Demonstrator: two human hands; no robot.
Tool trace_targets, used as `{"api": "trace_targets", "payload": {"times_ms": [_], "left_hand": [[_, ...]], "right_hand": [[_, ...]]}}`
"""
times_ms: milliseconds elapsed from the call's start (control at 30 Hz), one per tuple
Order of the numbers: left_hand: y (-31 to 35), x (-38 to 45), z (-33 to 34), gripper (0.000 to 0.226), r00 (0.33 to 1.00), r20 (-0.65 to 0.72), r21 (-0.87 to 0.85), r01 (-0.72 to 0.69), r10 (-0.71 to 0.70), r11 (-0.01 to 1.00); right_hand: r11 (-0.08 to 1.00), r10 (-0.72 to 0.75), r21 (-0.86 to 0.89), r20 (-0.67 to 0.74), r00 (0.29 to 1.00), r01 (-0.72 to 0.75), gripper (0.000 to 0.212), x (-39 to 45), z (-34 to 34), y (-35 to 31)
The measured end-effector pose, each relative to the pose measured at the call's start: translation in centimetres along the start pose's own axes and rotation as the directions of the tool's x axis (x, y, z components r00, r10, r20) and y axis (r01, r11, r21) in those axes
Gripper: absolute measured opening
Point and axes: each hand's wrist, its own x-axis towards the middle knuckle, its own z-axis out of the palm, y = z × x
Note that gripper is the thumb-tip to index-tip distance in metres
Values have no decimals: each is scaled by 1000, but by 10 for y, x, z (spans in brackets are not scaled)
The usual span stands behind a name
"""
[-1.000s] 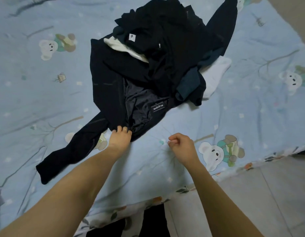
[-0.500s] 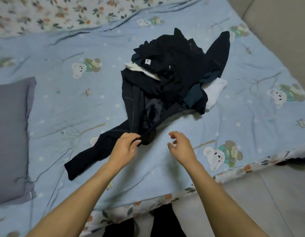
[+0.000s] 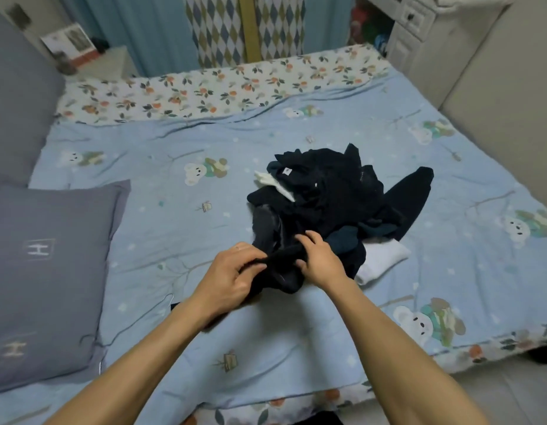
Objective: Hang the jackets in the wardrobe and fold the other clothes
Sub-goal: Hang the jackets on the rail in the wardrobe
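Jackets and other dark clothes are lying in a heap (image 3: 336, 197) on the blue bedspread (image 3: 174, 228), right of its middle. One black jacket (image 3: 284, 265) is being pulled out of the near edge of that heap, and both hands are now gripping it. The left hand (image 3: 232, 277) is clamping a bunched fold of the cloth between thumb and curled fingers, much as it was half a second ago. The right hand (image 3: 319, 260) is the one that differs: earlier it was hovering apart from the cloth with its fingers loose, and now it is closing on the same fold, just beside the left hand. The jacket's sleeve, which a second ago was stretching out flat toward the near left, is now gathered up under the left wrist. A white garment (image 3: 379, 262) is poking out from under the heap on the right. A grey pillow (image 3: 48, 280) is lying at the left, and a wire hanger (image 3: 171, 297) is resting just beside it. The camera is looking higher than before, showing curtains (image 3: 223, 29) beyond the bed.
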Motion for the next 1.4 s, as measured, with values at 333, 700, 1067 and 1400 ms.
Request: {"api": "trace_targets", "payload": {"times_ms": [333, 700, 1067, 1400], "left_hand": [[-33, 49, 3, 25, 983, -34, 133, 182, -179, 974], [49, 196, -55, 16, 976, -214, 278, 22, 39, 960], [130, 230, -126, 17, 860, -442, 315, -115, 254, 942], [168, 183, -180, 8, 745, -610, 223, -164, 269, 961]], "right_hand": [[891, 194, 452, -277, 941, -50, 27, 5, -51, -3], [765, 221, 607, -558, 800, 213, 22, 21, -211, -39], [694, 76, 519, -742, 666, 499, 20, -2, -311, -105], [642, -31, 453, -791, 611, 619, 20, -60, -342, -175]]}}
